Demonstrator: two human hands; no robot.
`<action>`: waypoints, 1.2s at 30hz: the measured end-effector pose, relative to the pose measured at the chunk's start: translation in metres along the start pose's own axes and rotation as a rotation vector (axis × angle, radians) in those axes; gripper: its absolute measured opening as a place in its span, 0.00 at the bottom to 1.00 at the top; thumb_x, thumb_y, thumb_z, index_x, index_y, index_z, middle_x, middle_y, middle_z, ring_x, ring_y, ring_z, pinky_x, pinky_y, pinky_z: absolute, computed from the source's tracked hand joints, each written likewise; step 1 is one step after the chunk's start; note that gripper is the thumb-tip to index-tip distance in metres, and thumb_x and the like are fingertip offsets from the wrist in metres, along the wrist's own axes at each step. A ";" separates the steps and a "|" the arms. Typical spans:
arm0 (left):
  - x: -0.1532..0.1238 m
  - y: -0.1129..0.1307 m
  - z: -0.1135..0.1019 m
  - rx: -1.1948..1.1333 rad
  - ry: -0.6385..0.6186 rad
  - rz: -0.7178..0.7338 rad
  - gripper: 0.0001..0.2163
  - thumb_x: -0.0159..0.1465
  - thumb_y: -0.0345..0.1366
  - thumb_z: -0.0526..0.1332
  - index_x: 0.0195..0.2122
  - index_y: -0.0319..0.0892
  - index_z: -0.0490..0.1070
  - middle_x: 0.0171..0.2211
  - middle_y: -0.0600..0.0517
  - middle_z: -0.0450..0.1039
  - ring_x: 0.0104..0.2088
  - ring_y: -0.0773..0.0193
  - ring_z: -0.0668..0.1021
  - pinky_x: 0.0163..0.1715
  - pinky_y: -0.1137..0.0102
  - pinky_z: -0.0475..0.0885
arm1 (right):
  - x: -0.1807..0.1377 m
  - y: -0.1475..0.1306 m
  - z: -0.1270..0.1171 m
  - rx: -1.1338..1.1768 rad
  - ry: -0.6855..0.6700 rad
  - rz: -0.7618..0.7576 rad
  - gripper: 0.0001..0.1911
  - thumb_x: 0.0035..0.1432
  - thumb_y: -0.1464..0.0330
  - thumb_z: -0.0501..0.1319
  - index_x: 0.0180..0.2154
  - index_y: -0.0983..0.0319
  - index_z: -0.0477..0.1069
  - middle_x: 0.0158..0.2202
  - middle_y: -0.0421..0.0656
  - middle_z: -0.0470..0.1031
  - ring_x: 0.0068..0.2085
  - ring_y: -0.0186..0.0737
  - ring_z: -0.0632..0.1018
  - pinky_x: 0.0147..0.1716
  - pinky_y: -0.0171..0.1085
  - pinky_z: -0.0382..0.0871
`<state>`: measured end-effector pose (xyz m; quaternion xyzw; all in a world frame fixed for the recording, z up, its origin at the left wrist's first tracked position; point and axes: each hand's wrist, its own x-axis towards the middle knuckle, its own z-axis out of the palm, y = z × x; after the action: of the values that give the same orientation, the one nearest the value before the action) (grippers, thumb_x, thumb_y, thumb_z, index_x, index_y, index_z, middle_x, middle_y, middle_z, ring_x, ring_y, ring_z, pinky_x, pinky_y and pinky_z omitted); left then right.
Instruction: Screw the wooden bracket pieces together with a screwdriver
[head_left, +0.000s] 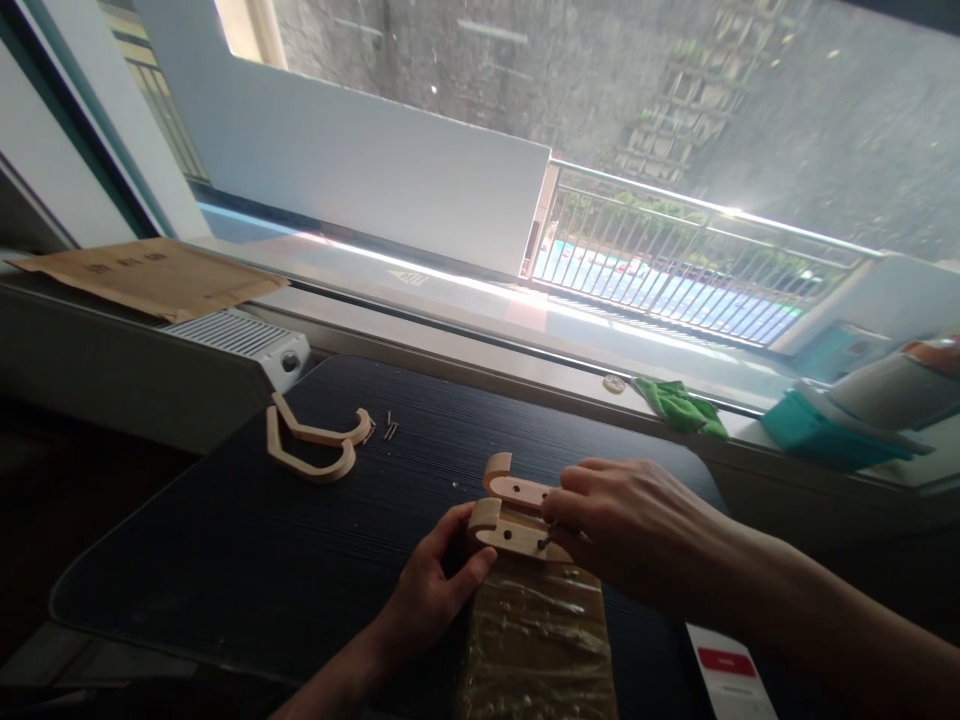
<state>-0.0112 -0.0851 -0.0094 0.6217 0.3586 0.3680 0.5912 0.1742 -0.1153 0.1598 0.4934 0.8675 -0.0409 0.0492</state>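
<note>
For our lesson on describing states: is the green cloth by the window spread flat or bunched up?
Bunched up: the green cloth shows raised, uneven folds.

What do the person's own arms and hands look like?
The left hand and right hand are ungloved. The left forearm and right forearm show no sleeves, watches or bracelets. Both hands are partly hidden, so rings can't be ruled out.
</note>
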 end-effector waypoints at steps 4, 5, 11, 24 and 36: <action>0.000 0.001 0.000 0.006 -0.001 -0.002 0.14 0.59 0.34 0.59 0.47 0.46 0.65 0.40 0.55 0.75 0.42 0.62 0.75 0.43 0.74 0.70 | 0.002 0.004 0.008 -0.015 0.045 -0.107 0.05 0.59 0.74 0.52 0.32 0.60 0.64 0.26 0.37 0.67 0.23 0.31 0.61 0.22 0.34 0.47; 0.000 0.001 0.000 0.003 -0.005 -0.006 0.14 0.59 0.34 0.59 0.47 0.46 0.65 0.40 0.55 0.75 0.42 0.62 0.76 0.43 0.74 0.70 | 0.002 0.006 0.011 -0.010 0.056 -0.100 0.05 0.59 0.74 0.52 0.32 0.60 0.63 0.26 0.37 0.67 0.24 0.32 0.62 0.23 0.34 0.47; 0.001 -0.002 -0.001 -0.007 -0.038 -0.010 0.14 0.60 0.34 0.58 0.48 0.45 0.64 0.43 0.53 0.74 0.44 0.61 0.74 0.45 0.72 0.68 | 0.000 0.008 0.023 0.056 0.053 0.225 0.11 0.63 0.67 0.48 0.31 0.61 0.63 0.23 0.37 0.70 0.23 0.32 0.67 0.23 0.35 0.48; 0.000 -0.003 -0.001 -0.004 -0.001 -0.020 0.15 0.59 0.35 0.59 0.47 0.46 0.66 0.41 0.54 0.76 0.42 0.60 0.76 0.42 0.73 0.70 | 0.009 0.007 0.002 -0.085 0.019 -0.227 0.05 0.58 0.75 0.53 0.30 0.61 0.63 0.26 0.38 0.68 0.24 0.32 0.65 0.22 0.35 0.47; 0.000 -0.005 0.001 0.019 0.008 -0.010 0.14 0.59 0.35 0.59 0.47 0.45 0.65 0.43 0.53 0.75 0.44 0.59 0.76 0.45 0.72 0.70 | -0.006 0.016 0.034 0.051 0.104 0.262 0.10 0.62 0.66 0.49 0.30 0.60 0.63 0.22 0.38 0.70 0.23 0.33 0.69 0.22 0.35 0.46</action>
<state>-0.0104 -0.0855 -0.0148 0.6240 0.3673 0.3640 0.5858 0.1924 -0.1160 0.1262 0.6048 0.7958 -0.0307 -0.0035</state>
